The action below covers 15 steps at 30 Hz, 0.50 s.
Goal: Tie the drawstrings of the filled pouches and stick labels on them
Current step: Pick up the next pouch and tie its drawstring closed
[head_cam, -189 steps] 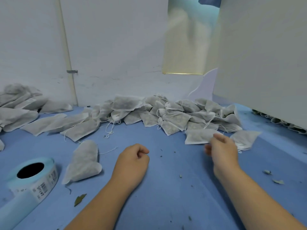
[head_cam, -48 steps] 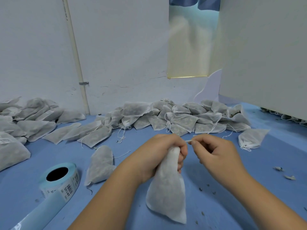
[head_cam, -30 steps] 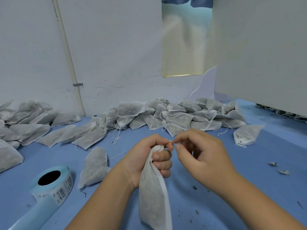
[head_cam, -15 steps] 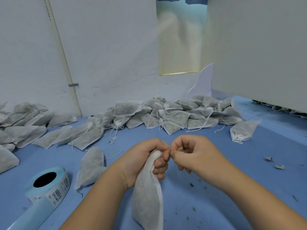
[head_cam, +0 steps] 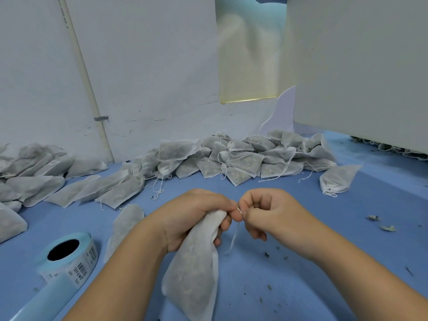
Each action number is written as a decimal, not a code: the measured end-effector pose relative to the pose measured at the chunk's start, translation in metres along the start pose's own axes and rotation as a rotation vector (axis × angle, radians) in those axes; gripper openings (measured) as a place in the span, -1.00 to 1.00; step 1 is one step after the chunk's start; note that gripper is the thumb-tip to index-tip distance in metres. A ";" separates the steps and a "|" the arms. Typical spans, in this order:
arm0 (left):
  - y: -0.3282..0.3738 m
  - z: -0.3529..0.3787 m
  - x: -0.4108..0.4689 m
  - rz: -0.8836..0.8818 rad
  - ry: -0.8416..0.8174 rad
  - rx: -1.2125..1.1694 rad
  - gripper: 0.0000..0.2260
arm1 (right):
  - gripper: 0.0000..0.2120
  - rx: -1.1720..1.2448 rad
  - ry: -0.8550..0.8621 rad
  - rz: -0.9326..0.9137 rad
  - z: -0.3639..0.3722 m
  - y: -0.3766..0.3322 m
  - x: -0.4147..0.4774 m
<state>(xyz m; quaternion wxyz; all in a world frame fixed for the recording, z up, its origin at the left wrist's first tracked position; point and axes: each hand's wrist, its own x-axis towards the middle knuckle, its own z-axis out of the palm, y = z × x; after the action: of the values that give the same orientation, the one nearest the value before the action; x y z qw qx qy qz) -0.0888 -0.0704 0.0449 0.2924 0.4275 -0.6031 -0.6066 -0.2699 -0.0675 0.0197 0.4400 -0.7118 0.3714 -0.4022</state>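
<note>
White fabric pouch (head_cam: 192, 269) is hanging from the left hand (head_cam: 194, 218), which is gripping its gathered neck; the right hand (head_cam: 266, 214) is pinching the drawstring (head_cam: 234, 237) beside it. Keeping the neck bunched while pulling the knot snug looks best. One label roll (head_cam: 69, 258) is lying left; piled pouches (head_cam: 240, 161) are defying counting.

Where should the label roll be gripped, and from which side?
The label roll lies flat, core hole up, so come from above: thumb inside the core, pinching the wall. Its right side is likely best; the loose strip trails off to the near left. The left hand holds a pouch, the right hand its drawstring.
</note>
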 end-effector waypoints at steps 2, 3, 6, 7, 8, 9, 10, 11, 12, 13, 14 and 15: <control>0.000 0.000 0.001 -0.018 0.033 0.004 -0.76 | -0.92 -0.007 -0.007 0.003 -0.001 0.003 0.001; 0.000 0.000 0.001 -0.026 0.044 0.006 -0.77 | -0.92 -0.009 -0.013 0.005 -0.001 0.004 0.001; 0.001 0.001 0.001 -0.046 0.069 0.016 -0.86 | -0.89 -0.022 -0.036 0.008 -0.001 0.005 0.002; 0.002 0.002 0.001 -0.053 0.076 0.024 -0.88 | -0.88 -0.027 -0.041 0.006 -0.001 0.006 0.002; 0.002 0.002 0.001 -0.058 0.082 0.034 -0.88 | -0.88 -0.032 -0.044 0.004 -0.002 0.006 0.002; 0.002 0.002 0.001 -0.059 0.087 0.046 -0.89 | -0.88 -0.035 -0.046 0.004 -0.002 0.006 0.002; 0.002 0.002 0.001 -0.056 0.092 0.059 -0.89 | -0.88 -0.037 -0.049 0.006 -0.002 0.006 0.002; 0.002 0.002 0.001 -0.052 0.098 0.076 -0.88 | -0.89 -0.036 -0.051 0.008 -0.002 0.007 0.002; 0.002 0.001 0.002 -0.048 0.106 0.095 -0.87 | -0.90 -0.035 -0.053 0.010 -0.003 0.007 0.002; 0.002 0.001 0.002 -0.046 0.118 0.115 -0.84 | -0.91 -0.036 -0.055 0.013 -0.004 0.008 0.002; 0.002 0.001 0.003 -0.045 0.131 0.133 -0.81 | -0.92 -0.040 -0.055 0.018 -0.005 0.008 0.002; 0.002 0.001 0.004 -0.043 0.146 0.148 -0.79 | -0.93 -0.044 -0.053 0.024 -0.006 0.008 0.002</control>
<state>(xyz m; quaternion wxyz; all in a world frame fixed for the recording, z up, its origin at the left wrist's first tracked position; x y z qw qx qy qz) -0.0919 -0.0729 0.0458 0.2901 0.5037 -0.6140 -0.5339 -0.2754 -0.0740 0.0142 0.4388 -0.7272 0.3768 -0.3698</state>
